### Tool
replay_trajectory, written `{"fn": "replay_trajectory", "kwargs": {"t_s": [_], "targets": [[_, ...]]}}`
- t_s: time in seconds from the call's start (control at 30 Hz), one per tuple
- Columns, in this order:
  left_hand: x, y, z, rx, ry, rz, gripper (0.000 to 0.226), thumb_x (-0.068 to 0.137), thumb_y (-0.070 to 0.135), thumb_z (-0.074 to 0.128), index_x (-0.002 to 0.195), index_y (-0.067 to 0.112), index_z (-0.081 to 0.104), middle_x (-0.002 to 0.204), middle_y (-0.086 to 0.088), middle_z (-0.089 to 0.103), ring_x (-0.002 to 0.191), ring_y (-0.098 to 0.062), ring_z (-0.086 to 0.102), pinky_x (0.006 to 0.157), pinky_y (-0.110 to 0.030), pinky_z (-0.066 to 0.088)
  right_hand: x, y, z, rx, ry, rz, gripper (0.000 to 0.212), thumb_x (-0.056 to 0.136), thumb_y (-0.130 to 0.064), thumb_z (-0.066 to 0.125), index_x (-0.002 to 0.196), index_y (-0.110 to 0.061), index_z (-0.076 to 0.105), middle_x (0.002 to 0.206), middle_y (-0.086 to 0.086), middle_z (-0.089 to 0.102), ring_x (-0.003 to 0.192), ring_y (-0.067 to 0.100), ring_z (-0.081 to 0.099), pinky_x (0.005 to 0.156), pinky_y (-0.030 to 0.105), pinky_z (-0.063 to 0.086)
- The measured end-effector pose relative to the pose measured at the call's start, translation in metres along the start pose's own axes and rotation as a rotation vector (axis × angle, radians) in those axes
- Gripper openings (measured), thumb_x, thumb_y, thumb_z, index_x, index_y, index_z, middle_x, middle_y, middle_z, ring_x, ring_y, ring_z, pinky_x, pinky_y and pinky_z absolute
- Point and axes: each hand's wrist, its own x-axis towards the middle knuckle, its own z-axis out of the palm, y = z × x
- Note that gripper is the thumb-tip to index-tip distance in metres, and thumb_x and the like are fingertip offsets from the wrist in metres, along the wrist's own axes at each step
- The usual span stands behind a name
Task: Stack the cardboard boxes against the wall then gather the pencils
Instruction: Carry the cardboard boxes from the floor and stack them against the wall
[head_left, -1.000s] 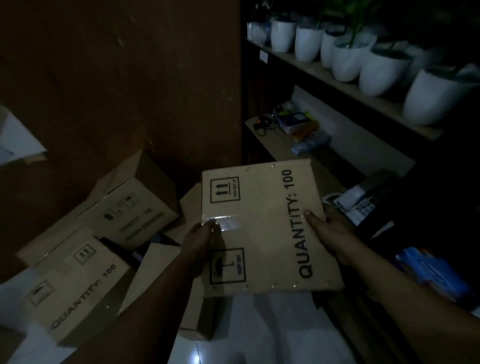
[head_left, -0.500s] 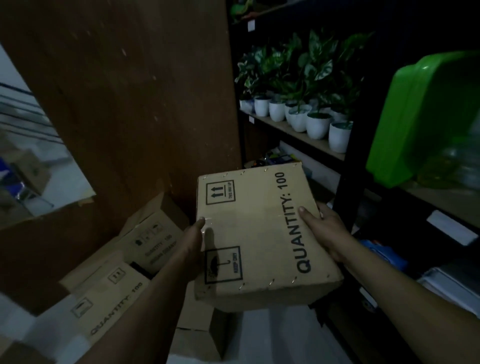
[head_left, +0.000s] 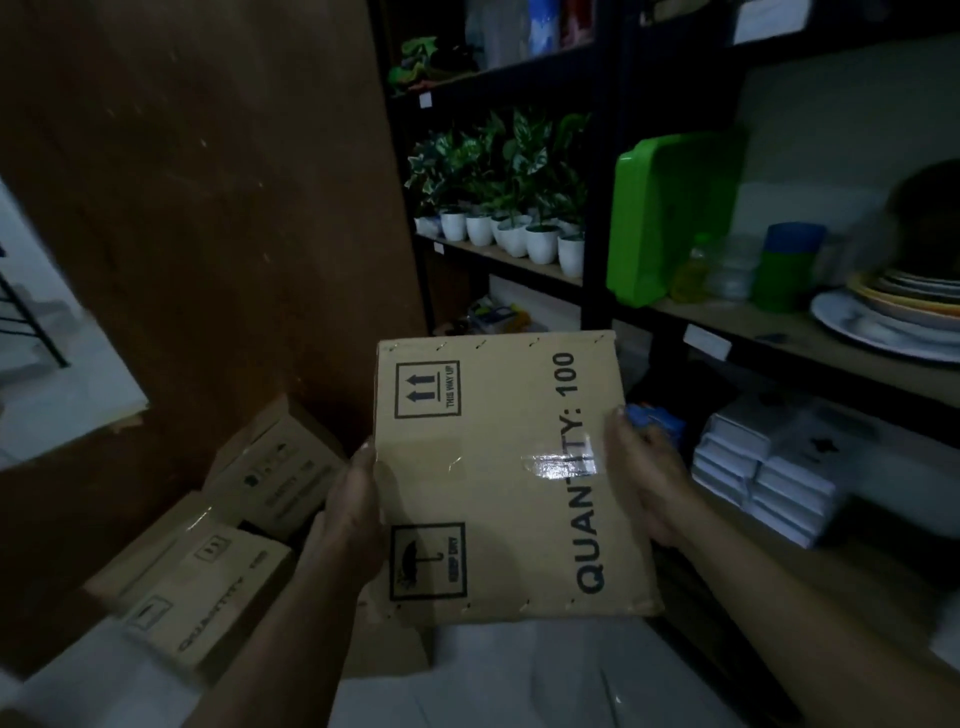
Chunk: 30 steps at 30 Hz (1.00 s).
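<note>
As L hand (head_left: 353, 514), R hand (head_left: 644, 483) hold box (head_left: 498, 467) edges, shelf (head_left: 779, 345) near R

I take this for a small shop's stockroom: dark metal shelving (head_left: 602, 78) with label tags (head_left: 706, 340), rows of identical white-potted plants (head_left: 514, 228), stacked plates (head_left: 904, 309), piled white packets (head_left: 769, 467), and a cardboard box (head_left: 498, 467) stamped QUANTITY: 100.

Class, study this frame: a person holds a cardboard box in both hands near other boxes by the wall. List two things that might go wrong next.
1. The left hand and right hand grip the held box only at its side edges; it may slip.
2. The floor boxes lie tilted and uneven, so a stack there might topple.
</note>
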Motion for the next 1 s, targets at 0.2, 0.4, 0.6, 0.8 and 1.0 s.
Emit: {"fn": "replay_trajectory", "kwargs": {"t_s": [0.2,0.4,0.6,0.8,1.0], "targets": [[-0.125,-0.016,0.011,-0.06,-0.045,-0.086,0.042,0.103,0.044,0.033,0.096,0.017,0.065,0.094,-0.014,0.068,0.09,-0.034,0.063,0.082,-0.046,0.051,-0.096,0.013,-0.073,0.161,0.08,0.055,0.06,0.1,-0.061,0.032,0.137,-0.019,0.054,0.124,0.011,0.064,0.103,0.03,0.063,0.074,0.033,0.051],[-0.216,-0.036,0.038,-0.154,-0.014,-0.132,0.043,0.102,0.042,0.038,0.096,0.007,0.063,0.085,-0.015,0.065,0.079,-0.029,0.06,0.068,-0.038,0.05,-0.169,0.017,-0.16,0.217,0.152,0.041,0.056,0.093,-0.071,0.034,0.112,-0.033,0.07,0.113,0.007,0.072,0.099,0.031,0.068,0.089,0.053,0.055],[-0.284,-0.072,0.063,-0.108,-0.099,-0.182,0.024,0.099,0.026,0.047,0.1,0.009,0.064,0.096,-0.016,0.066,0.089,-0.033,0.062,0.074,-0.045,0.053,-0.245,0.023,-0.25,0.249,0.158,0.053,0.038,0.095,-0.055,0.055,0.099,-0.022,0.072,0.094,0.006,0.073,0.09,0.027,0.068,0.077,0.041,0.057],[-0.307,-0.107,0.069,-0.164,-0.2,-0.354,0.03,0.096,0.029,0.05,0.113,0.008,0.063,0.095,-0.013,0.064,0.085,-0.027,0.059,0.068,-0.04,0.049,-0.297,0.042,-0.3,0.257,0.193,0.018,0.039,0.092,-0.042,0.059,0.112,-0.011,0.07,0.11,0.015,0.072,0.1,0.03,0.066,0.084,0.044,0.056],[-0.306,-0.12,0.058,-0.122,-0.296,-0.481,0.023,0.094,0.024,0.046,0.105,0.008,0.06,0.104,-0.017,0.059,0.09,-0.033,0.057,0.084,-0.046,0.048,-0.337,0.061,-0.313,0.337,0.246,0.05,0.044,0.098,-0.047,0.049,0.108,-0.012,0.074,0.105,0.017,0.074,0.102,0.038,0.066,0.095,0.05,0.051]]}}
